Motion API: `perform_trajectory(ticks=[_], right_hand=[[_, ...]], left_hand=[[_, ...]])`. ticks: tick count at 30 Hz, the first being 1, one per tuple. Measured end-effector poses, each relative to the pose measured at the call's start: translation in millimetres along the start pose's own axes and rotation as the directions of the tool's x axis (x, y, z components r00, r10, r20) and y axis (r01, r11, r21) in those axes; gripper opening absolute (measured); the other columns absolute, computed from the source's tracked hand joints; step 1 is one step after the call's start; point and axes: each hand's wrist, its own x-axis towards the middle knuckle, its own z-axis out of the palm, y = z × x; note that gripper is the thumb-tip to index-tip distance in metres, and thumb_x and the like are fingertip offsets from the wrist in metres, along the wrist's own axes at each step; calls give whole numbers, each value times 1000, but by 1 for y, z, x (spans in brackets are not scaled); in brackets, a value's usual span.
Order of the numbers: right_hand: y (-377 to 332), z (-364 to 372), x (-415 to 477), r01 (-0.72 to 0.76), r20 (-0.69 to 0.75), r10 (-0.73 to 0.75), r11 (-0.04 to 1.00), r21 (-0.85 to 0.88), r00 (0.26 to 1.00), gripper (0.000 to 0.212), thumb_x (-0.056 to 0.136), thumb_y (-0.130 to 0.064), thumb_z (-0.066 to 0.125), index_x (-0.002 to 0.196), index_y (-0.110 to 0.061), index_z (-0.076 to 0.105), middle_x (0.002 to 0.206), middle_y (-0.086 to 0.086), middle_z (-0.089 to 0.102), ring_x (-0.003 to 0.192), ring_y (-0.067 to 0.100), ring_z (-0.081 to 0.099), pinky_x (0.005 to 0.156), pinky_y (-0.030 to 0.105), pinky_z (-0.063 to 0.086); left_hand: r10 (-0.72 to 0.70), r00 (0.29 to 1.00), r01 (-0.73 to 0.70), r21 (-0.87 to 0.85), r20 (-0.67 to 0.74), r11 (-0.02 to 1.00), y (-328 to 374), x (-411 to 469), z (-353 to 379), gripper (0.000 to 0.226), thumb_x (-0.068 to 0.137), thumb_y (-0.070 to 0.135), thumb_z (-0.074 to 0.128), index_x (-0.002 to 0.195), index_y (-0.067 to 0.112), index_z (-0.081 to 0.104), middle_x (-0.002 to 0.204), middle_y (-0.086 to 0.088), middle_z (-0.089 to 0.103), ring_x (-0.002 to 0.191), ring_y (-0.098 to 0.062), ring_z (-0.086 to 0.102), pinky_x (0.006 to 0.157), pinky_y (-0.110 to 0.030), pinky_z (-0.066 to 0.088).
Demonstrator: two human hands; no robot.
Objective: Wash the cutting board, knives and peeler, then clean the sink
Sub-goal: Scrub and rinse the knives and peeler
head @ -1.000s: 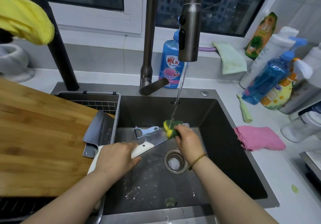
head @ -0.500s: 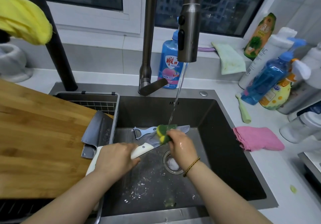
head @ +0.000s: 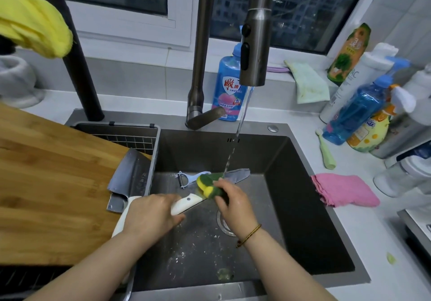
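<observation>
Under the faucet (head: 254,44), left hand (head: 151,216) clenched round the knife (head: 186,204) handle should brace it while right hand (head: 235,204), pinching the sponge (head: 207,185), wipes tipward.

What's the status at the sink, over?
Left hand grips white-handled steel knife. Right hand presses yellow-green sponge on its blade under running tap. Pale blue peeler lies behind; nothing blocking.

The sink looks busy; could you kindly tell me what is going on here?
A person is washing a knife in the sink under a thin stream from the tap. The left hand grips its white handle while the right hand rubs a yellow-green sponge along the blade. A peeler lies on the sink floor behind them, and a cleaver rests at the cutting board's edge on the left.
</observation>
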Motion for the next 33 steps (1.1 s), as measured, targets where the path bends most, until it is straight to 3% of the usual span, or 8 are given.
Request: perform_trajectory(ticks=[3, 5, 7, 10, 18, 24, 29, 33], right_hand=[[-6, -23, 2, -349, 34, 359, 875, 336, 933, 14, 85, 2, 56, 94, -7, 59, 89, 2, 59, 69, -11, 54, 65, 6, 39], [-3, -41, 1, -426, 19, 513, 691, 584, 858, 19, 86, 4, 52, 84, -15, 54, 83, 4, 59, 61, -11, 56, 62, 7, 43], [2, -60, -11, -462, 75, 617, 497, 735, 784, 20, 89, 3, 48, 93, -16, 52, 92, 8, 59, 73, 3, 59, 70, 22, 48], [8, -87, -42, -476, 158, 700, 287, 831, 697, 22, 92, 1, 41, 100, -17, 53, 90, 4, 58, 74, 14, 56, 61, 29, 50], [6, -132, -137, -433, 209, 784, 83, 897, 585, 22, 96, -6, 34, 89, -7, 55, 66, 6, 67, 53, 12, 66, 51, 24, 54], [4, -142, -174, -615, 186, 845, 196, 764, 500, 21, 96, -6, 38, 83, -7, 54, 76, 13, 57, 63, 19, 60, 53, 22, 53], [17, -150, -192, -797, -99, 908, 405, 447, 406, 16, 91, -4, 47, 86, -7, 62, 78, 9, 59, 67, 18, 52, 53, 17, 44], [19, -153, -193, -835, -331, 865, 472, 284, 377, 23, 90, -3, 47, 108, 0, 61, 112, 15, 61, 101, 27, 54, 83, 26, 40]], left_hand=[[-10, 1000, 10, -11, 30, 1000, 0, -1, 1, 40, 84, 52, 53, 122, 41, 50, 117, 12, 62, 111, -8, 55, 78, -21, 40], [-3, 999, 4, -18, 41, 1000, 0, -2, 5, 39, 84, 51, 53, 121, 41, 49, 117, 12, 62, 111, -7, 55, 78, -21, 40], [9, 999, -8, -27, 47, 1000, 2, -4, 5, 36, 84, 50, 53, 119, 41, 50, 116, 12, 62, 110, -8, 55, 73, -22, 38], [42, 998, -41, -22, 49, 999, 6, -7, 0, 37, 84, 50, 53, 120, 42, 50, 117, 12, 62, 110, -9, 56, 70, -23, 36], [69, 998, -68, -98, 5, 993, 25, -11, -10, 38, 81, 47, 60, 118, 36, 55, 113, 8, 65, 107, -16, 60, 74, -24, 42], [114, 993, -111, -74, 36, 991, 36, -24, -11, 37, 81, 48, 60, 116, 36, 56, 111, 7, 66, 105, -17, 60, 74, -25, 44], [118, 991, -114, -60, 60, 992, 45, -29, -13, 37, 82, 49, 59, 117, 38, 56, 113, 8, 65, 105, -16, 60, 72, -23, 41], [115, 992, -111, -61, 58, 992, 48, -28, -14, 35, 82, 48, 59, 115, 38, 56, 112, 9, 65, 105, -16, 60, 71, -23, 40]])
